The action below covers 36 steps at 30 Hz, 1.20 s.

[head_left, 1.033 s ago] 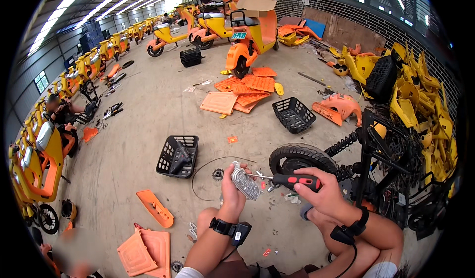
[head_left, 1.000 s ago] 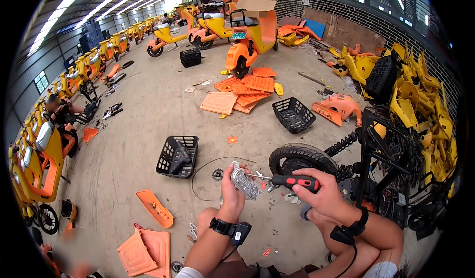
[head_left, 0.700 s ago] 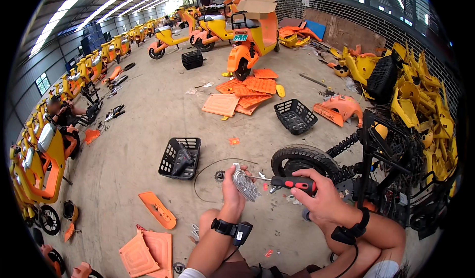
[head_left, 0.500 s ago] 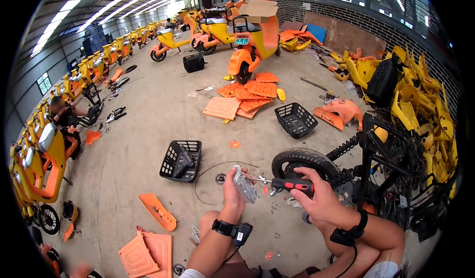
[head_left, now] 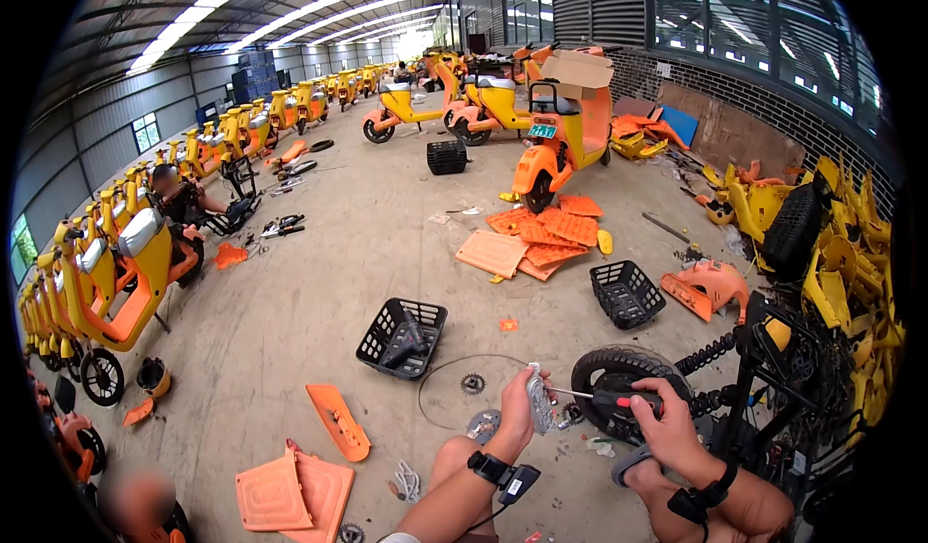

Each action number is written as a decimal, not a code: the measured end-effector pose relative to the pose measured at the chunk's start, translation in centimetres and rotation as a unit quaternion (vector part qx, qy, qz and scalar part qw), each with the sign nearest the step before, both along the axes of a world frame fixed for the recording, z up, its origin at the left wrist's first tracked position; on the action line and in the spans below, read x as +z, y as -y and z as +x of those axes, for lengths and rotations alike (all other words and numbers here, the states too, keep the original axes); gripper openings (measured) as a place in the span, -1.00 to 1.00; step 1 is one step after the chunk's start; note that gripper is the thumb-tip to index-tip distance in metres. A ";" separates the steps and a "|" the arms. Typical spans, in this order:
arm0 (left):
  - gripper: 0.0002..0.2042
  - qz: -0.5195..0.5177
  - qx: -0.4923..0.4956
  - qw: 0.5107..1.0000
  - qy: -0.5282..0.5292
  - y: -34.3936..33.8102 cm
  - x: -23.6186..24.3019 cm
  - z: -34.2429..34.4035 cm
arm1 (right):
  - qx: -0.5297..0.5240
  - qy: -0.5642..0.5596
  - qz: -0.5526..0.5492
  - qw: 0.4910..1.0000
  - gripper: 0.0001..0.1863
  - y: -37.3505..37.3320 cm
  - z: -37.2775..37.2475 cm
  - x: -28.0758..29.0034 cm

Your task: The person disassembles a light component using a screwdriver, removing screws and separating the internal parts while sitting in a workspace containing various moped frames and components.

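My left hand (head_left: 518,415) is closed around a clear and silvery oval part (head_left: 540,404), perhaps a lamp, and holds it upright above my knee. In my right hand (head_left: 671,433) is a screwdriver (head_left: 611,401) with a thick black and red handle. Its thin metal shaft points left, and the tip reaches the edge of the clear part; whether it sits in a screw is too small to tell. Behind the screwdriver lies a wheel with a black tyre (head_left: 619,369), fixed to a dark frame with coil springs (head_left: 710,352).
A black basket (head_left: 402,338) holds a dark power tool; another black basket (head_left: 627,294) stands farther right. Orange panels (head_left: 275,493) lie at the lower left. A yellow-orange scooter (head_left: 551,161) stands ahead, yellow panels (head_left: 839,272) heap at right, and a person (head_left: 184,198) sits at left.
The view has swung left and upward, so the surroundings appear shifted right and lower. Both hands still hold the clear part and the screwdriver, the tip staying at the part.
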<state>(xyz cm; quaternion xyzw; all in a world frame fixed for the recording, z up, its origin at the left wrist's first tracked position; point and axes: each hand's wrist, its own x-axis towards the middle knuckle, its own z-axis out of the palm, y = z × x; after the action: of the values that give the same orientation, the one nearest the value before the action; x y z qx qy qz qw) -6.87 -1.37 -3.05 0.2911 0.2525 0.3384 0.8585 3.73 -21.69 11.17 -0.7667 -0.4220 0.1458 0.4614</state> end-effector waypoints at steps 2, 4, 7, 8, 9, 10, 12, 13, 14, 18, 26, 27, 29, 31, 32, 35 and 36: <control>-0.66 -0.003 0.004 1.000 0.004 -0.1 0.1 0.0 | 0.006 -0.008 0.013 1.000 -0.73 -0.1 0.1 -0.5; -0.66 -0.009 0.004 1.000 0.010 -0.2 0.3 -0.2 | 0.012 -0.007 0.009 1.000 -0.72 -0.1 0.6 -1.1; -0.65 0.006 0.004 1.000 0.014 -0.6 -0.3 -0.2 | 0.018 -0.001 0.008 1.000 -0.71 -0.4 0.9 -1.6; -0.65 0.003 0.005 1.000 0.012 -0.7 -0.2 -0.4 | 0.020 0.001 0.008 1.000 -0.71 -0.4 0.9 -1.8; -0.65 0.001 0.007 1.000 0.010 -0.7 -0.1 -0.5 | 0.014 -0.003 0.007 1.000 -0.70 -0.4 0.8 -1.8; -0.65 -0.001 0.007 1.000 0.008 -0.7 0.0 -0.6 | 0.007 -0.007 0.006 1.000 -0.69 -0.5 0.8 -1.8; -0.65 0.005 0.007 1.000 0.013 -0.8 -0.3 -0.6 | 0.000 -0.008 0.003 1.000 -0.68 -0.6 0.5 -1.5; -0.65 0.009 0.007 1.000 0.015 -0.8 -0.4 -0.6 | -0.002 -0.004 0.000 1.000 -0.68 -0.6 0.3 -1.1; -0.65 0.008 0.006 1.000 0.012 -0.7 -0.4 -0.6 | -0.005 -0.001 -0.004 1.000 -0.69 -0.6 0.2 -0.8; -0.64 0.006 0.002 1.000 0.004 -0.3 0.0 -0.4 | -0.008 0.028 0.002 1.000 -0.70 -0.6 0.2 -0.4; -0.64 -0.011 -0.007 1.000 -0.001 0.1 0.0 0.1 | -0.005 0.044 0.019 0.999 -0.71 0.1 0.9 -1.2; -0.65 -0.019 -0.008 1.000 0.001 0.3 0.2 0.1 | -0.006 0.035 0.017 0.999 -0.71 0.2 0.9 -1.2; -0.65 -0.025 -0.010 1.000 0.003 0.4 0.2 0.2 | -0.007 0.017 0.012 1.000 -0.71 0.4 0.9 -1.0; -0.66 -0.021 -0.011 1.000 0.003 0.5 0.1 0.3 | -0.007 0.017 0.012 1.000 -0.71 0.5 1.1 -1.0; -0.66 -0.017 -0.009 1.000 0.005 0.4 -0.2 0.4 | -0.006 0.016 0.012 1.000 -0.70 0.5 1.1 -1.1; -0.65 -0.008 -0.009 1.000 0.010 0.3 -0.5 0.7 | -0.006 -0.005 0.013 1.000 -0.71 0.7 1.5 -1.5; -0.65 -0.008 -0.014 1.000 0.010 0.5 -0.1 0.6 | -0.011 -0.011 0.014 1.000 -0.71 0.8 1.6 -1.6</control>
<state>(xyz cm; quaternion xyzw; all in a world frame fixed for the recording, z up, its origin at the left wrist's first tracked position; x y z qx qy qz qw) -6.28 -1.87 -3.14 0.2847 0.2424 0.3274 0.8677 5.37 -22.45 9.54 -0.7633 -0.4101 0.1429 0.4784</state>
